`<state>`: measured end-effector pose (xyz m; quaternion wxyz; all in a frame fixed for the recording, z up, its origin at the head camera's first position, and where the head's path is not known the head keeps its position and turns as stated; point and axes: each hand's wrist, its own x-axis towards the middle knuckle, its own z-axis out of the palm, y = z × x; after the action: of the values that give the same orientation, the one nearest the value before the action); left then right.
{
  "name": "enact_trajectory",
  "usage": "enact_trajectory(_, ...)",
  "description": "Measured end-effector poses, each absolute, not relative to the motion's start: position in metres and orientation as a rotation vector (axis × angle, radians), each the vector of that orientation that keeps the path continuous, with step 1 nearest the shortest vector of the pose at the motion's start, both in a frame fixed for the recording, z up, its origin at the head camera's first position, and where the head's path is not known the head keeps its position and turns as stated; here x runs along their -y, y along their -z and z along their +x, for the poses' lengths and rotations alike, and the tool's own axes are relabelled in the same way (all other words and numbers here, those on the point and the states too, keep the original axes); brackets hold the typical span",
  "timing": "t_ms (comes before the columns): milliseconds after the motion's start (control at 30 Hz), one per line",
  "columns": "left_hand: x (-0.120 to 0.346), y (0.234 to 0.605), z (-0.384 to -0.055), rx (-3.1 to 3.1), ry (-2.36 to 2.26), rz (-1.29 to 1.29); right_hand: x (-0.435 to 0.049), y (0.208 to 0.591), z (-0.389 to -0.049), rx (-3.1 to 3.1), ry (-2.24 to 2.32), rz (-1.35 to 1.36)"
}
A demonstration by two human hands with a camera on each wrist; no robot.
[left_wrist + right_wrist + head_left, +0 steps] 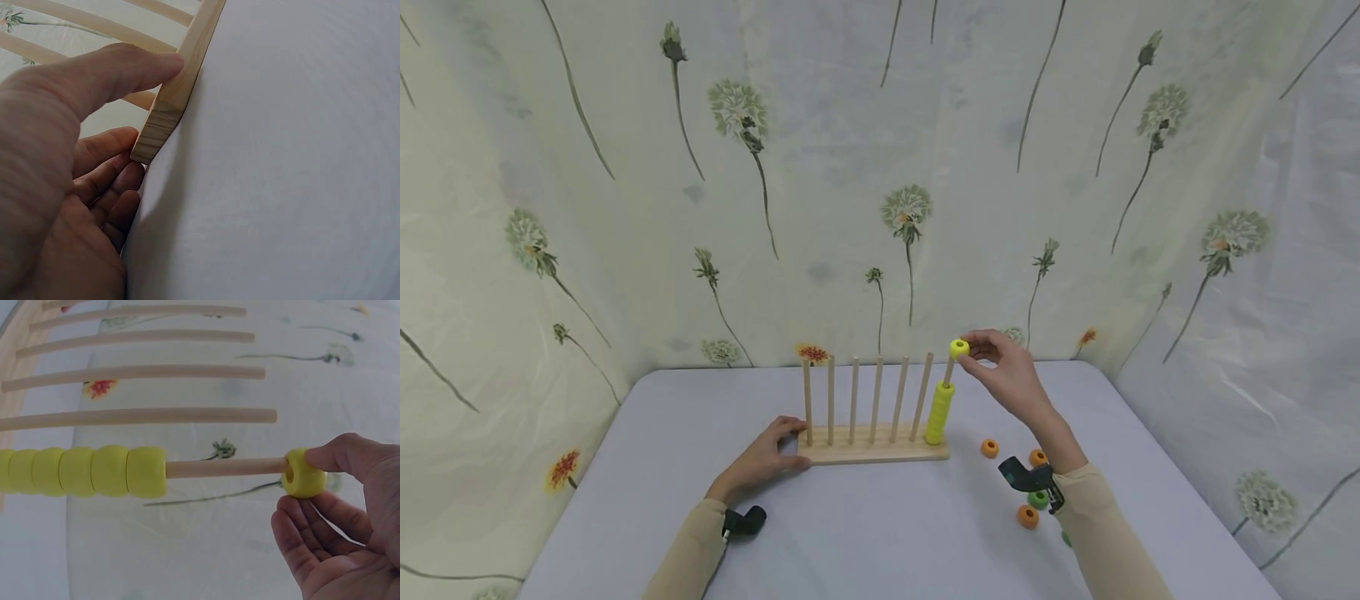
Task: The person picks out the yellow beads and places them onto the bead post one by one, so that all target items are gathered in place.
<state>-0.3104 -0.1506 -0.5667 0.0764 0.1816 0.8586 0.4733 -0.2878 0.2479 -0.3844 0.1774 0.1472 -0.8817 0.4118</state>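
Note:
A wooden rack (872, 452) with a row of upright pegs stands on the table. Its rightmost peg (225, 467) carries a stack of yellow beads (939, 414), with bare wood above them. At the top of that peg my right hand (1009, 375) pinches another yellow bead (304, 474) between thumb and fingers, the bead's hole at the peg's tip. My left hand (766, 454) grips the left end of the rack's base (164, 115), thumb on the near side and fingers at the far side. The other pegs hold no beads.
Right of the rack lie loose orange beads (989, 448) and green beads (1037, 500), some partly hidden by the right forearm and wrist camera (1030, 477). A flower-printed curtain (820, 208) stands behind the white table (880, 533).

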Motion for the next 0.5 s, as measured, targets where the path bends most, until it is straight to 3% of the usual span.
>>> enact_trajectory(500,0.1506,0.5646,-0.3096,-2.569,-1.43,0.551,-0.2451,0.3829,-0.2902,2.511,-1.193,0.42)
